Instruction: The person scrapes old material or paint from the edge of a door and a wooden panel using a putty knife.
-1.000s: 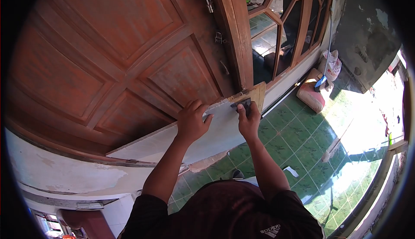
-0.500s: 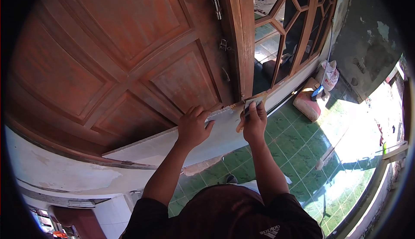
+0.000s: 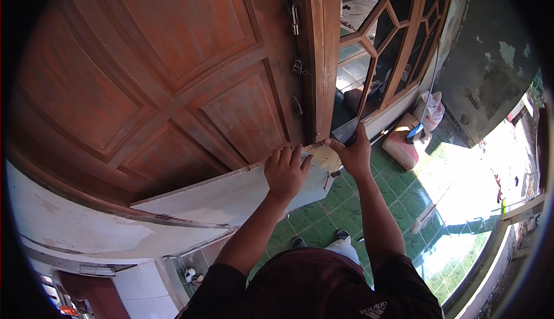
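A long white board-like ledge point(image 3: 231, 191) runs along the bottom of a brown panelled wooden door point(image 3: 190, 88). My left hand point(image 3: 285, 172) rests on its upper edge, fingers laid over the edge and thumb apart. Close by on the right, my right hand point(image 3: 355, 154) is at the ledge's end, beside the foot of the door frame point(image 3: 324, 100). Between its thumb and fingers is a thin flat grey piece point(image 3: 345, 131), partly hidden by the hand. A yellowish-brown patch point(image 3: 328, 158) marks the ledge between my hands.
A brown lattice window point(image 3: 392, 42) stands right of the frame. Past it, a stained sack point(image 3: 402, 146) and a white bag point(image 3: 433, 111) lie by the wall, with a blue-headed tool point(image 3: 415, 131). Green tiles point(image 3: 381, 203) cover the floor. A padlock point(image 3: 296, 19) hangs on the door.
Both hands have moved right along the ledge. My right hand has turned and risen toward the foot of the frame, and the yellowish-brown patch at the ledge's end now shows.
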Available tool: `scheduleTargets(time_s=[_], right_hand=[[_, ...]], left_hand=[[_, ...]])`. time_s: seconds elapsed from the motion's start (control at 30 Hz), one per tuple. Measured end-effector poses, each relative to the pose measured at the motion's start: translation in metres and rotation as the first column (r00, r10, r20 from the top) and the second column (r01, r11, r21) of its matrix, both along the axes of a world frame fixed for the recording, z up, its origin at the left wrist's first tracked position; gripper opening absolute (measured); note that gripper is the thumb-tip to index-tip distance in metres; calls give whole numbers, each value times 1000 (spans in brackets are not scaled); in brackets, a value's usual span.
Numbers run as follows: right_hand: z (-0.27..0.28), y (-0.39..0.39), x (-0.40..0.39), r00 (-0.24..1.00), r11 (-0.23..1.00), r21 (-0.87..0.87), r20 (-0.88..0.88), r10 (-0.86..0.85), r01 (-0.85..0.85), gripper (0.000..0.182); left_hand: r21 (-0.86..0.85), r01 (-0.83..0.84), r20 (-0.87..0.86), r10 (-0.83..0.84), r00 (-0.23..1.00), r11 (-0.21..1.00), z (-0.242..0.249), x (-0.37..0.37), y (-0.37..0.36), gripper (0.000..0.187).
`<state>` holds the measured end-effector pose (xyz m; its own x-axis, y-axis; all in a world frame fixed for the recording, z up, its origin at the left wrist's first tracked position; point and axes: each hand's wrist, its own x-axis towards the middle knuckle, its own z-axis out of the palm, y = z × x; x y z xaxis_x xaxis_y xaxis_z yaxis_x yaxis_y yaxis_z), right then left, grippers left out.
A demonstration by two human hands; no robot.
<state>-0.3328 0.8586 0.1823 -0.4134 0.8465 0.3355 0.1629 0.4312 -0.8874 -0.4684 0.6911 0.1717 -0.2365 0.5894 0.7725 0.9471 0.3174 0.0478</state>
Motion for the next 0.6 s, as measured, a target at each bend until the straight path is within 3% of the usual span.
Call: scheduleTargets(time_s=[0.17,0.37,0.6], right_hand=[[-16,6,-5,1000,997,80,2,-8,8,72],[-14,4,1,999,997,71,44,4,-7,72],[-26,6,6,998,994,94,29,49,-52,70]], left_hand=[[96,-60,-40,64,997,994,-19,3,0,32],[348,-122,20,123,992,929,-41,28,8,22],[321,-281,66,275,959,904,-48,56,19,12]])
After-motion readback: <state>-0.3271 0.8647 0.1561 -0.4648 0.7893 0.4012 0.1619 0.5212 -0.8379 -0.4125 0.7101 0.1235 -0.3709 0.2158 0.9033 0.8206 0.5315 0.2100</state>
